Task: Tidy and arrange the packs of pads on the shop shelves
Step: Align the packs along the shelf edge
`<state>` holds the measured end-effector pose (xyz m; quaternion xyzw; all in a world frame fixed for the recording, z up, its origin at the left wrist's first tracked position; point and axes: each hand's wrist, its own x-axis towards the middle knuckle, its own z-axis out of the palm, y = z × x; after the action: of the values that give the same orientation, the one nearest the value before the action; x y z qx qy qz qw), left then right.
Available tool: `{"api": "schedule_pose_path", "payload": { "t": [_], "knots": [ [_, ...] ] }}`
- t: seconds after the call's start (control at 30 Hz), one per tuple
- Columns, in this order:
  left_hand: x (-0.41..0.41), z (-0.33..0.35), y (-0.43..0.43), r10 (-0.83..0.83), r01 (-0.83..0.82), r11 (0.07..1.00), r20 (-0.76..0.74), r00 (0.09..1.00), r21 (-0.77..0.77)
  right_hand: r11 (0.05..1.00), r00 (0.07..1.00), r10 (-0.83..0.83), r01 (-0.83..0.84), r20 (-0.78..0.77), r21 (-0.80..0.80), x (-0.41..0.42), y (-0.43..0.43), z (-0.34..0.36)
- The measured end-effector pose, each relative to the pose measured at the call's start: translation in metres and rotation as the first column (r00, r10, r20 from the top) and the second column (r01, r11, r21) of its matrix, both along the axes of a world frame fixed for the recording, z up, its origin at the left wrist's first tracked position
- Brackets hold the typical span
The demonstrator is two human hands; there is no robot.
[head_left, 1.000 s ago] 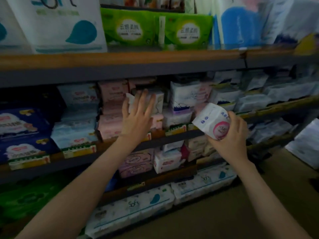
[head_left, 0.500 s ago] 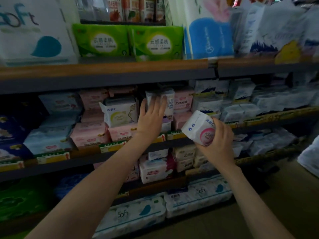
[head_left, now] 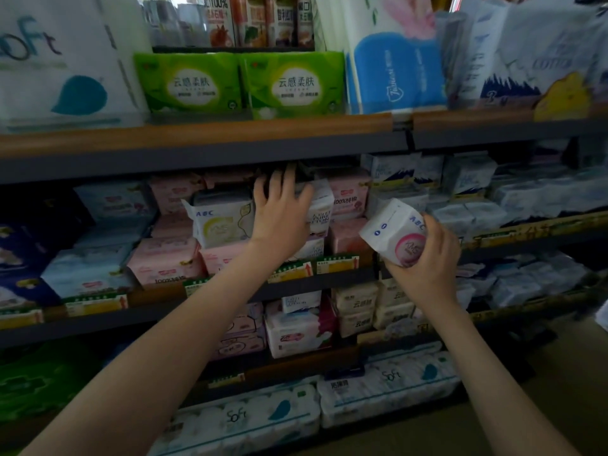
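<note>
My right hand (head_left: 427,261) grips a white pack of pads with a pink circle (head_left: 394,232), held tilted in front of the middle shelf. My left hand (head_left: 279,209) reaches into the middle shelf with straight fingers that touch a white pack (head_left: 320,207) standing between a white and yellow ABC pack (head_left: 222,220) and pink packs (head_left: 347,195). Its fingertips go into the dark gap under the shelf above. More pink packs (head_left: 164,258) lie stacked at the left.
The top shelf (head_left: 197,133) carries green tissue packs (head_left: 240,82) and large white and blue paper packs (head_left: 391,57). Lower shelves hold more pad packs (head_left: 296,330) and Soft paper rolls (head_left: 243,419). White packs (head_left: 470,215) fill the shelf at the right. Floor lies bottom right.
The view has shifted so the shelves sit lower and further right. My left hand has moved right and up onto the white pack. My right hand still holds its pack.
</note>
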<state>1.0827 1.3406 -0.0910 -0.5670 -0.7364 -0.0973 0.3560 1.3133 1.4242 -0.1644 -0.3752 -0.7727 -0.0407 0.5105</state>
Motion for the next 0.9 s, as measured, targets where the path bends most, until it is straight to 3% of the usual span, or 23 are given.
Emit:
{"api": "schedule_pose_path", "payload": {
  "t": [0.1, 0.33, 0.5, 0.73, 0.9],
  "knots": [
    [-0.001, 0.007, 0.002, 0.037, -0.027, 0.991, 0.074, 0.997, -0.131, 1.0, 1.0, -0.001, 0.001, 0.023, 0.003, -0.004, 0.008, -0.002],
    [-0.014, 0.003, 0.006, 0.042, -0.044, 0.998, -0.029, 0.999, -0.051, 1.0, 1.0, -0.011, 0.011, 0.002, 0.015, -0.004, 0.017, -0.003],
    [-0.024, 0.015, 0.003, 0.056, -0.052, 0.994, 0.034, 0.998, -0.094, 1.0, 1.0, -0.016, 0.016, -0.021, 0.0, -0.004, 0.023, -0.003],
    [-0.03, 0.01, 0.009, -0.043, 0.045, 0.999, -0.133, 0.99, 0.01, 0.999, 0.999, -0.05, 0.05, 0.008, -0.004, -0.015, 0.012, -0.011],
    [-0.021, -0.013, 0.012, -0.064, 0.057, 0.998, -0.32, 0.945, -0.032, 0.994, 0.995, -0.104, 0.104, -0.002, -0.016, -0.015, 0.007, -0.008]
  ]
}}
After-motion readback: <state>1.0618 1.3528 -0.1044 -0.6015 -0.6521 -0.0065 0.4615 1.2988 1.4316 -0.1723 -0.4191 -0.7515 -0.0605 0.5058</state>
